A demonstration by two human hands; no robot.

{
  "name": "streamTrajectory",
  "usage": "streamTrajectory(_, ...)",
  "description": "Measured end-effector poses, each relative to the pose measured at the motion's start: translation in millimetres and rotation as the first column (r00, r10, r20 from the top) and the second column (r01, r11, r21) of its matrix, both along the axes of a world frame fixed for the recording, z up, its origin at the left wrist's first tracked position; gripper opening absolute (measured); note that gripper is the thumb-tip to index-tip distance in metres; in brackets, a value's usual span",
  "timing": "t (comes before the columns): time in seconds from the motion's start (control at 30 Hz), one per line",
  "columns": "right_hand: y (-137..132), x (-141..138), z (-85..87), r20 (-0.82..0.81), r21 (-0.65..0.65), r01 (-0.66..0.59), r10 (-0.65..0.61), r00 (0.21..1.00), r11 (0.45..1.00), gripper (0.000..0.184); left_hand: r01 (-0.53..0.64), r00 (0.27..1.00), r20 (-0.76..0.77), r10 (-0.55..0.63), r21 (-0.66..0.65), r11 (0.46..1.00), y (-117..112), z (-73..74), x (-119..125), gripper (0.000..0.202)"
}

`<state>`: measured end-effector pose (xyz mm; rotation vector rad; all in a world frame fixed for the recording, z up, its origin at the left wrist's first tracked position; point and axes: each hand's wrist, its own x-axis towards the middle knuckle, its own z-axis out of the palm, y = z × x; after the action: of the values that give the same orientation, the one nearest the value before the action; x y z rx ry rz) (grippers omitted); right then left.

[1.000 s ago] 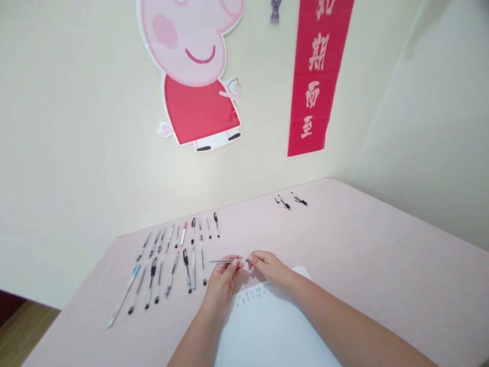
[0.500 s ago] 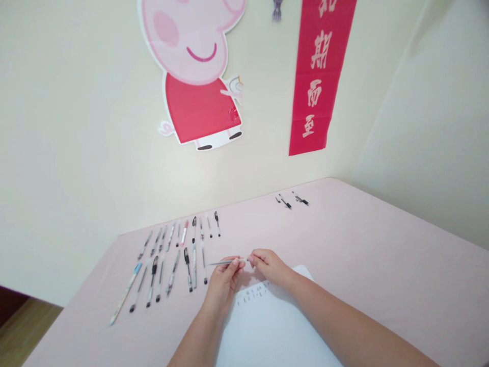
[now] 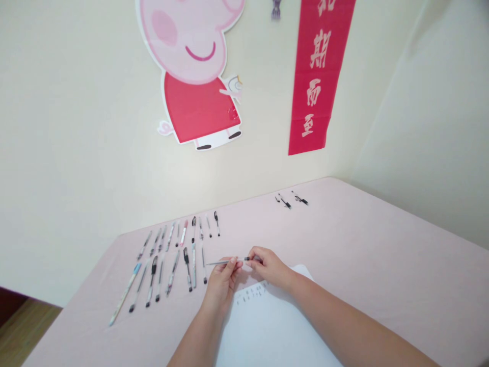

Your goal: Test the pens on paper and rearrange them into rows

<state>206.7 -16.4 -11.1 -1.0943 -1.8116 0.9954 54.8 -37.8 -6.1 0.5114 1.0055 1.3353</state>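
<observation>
My left hand [image 3: 221, 281] pinches a thin pen [image 3: 226, 262] that lies level above the pink table [image 3: 362, 244], its tip pointing left. My right hand [image 3: 267, 265] pinches the pen's dark right end between thumb and fingertips. Both hands hover over the far edge of a white sheet of paper [image 3: 267, 326] with small marks on it. To the left of my hands lie two rows of several pens and pen parts [image 3: 171, 255].
A few small pen parts [image 3: 291, 200] lie near the far edge of the table by the wall. A pink cartoon pig cutout [image 3: 198, 71] and a red banner [image 3: 315, 76] hang on the wall. The table's left edge drops to a wooden floor [image 3: 23, 331].
My right hand has slid a little right along the pen, and a dark section now shows between my two hands. The left hand has hardly moved.
</observation>
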Motion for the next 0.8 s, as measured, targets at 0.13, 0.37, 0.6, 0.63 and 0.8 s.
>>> streamTrajectory(0.13,1.4,1.3,-3.8,-0.014,-0.054,-0.022,0.021,1.0,0.998,0.021,0.001,1.0,-0.001,-0.001,0.009,1.0,-0.5,0.7,0.4,0.012)
streamTrajectory(0.37,3.4,2.3,-3.1,-0.005,-0.063,-0.048,0.048,0.999,0.997,0.03,0.033,0.999,-0.035,-0.032,0.016,0.999,-1.8,2.5,1.2,0.015)
streamTrajectory(0.6,2.0,2.0,-2.7,-0.055,-0.095,-0.031,0.026,0.998,0.995,0.02,0.024,0.999,-0.031,-0.024,0.011,1.0,-0.8,1.9,1.0,0.015)
streamTrajectory(0.63,2.2,2.3,-3.0,-0.058,-0.097,-0.042,0.036,0.998,0.994,0.023,0.028,0.999,-0.032,-0.028,0.015,0.999,-0.9,1.8,0.9,0.015)
streamTrajectory(0.8,4.3,3.1,-4.3,-0.076,-0.078,-0.088,0.082,0.994,0.993,0.042,0.044,0.998,-0.056,-0.042,0.026,0.999,-2.8,2.7,0.9,0.016)
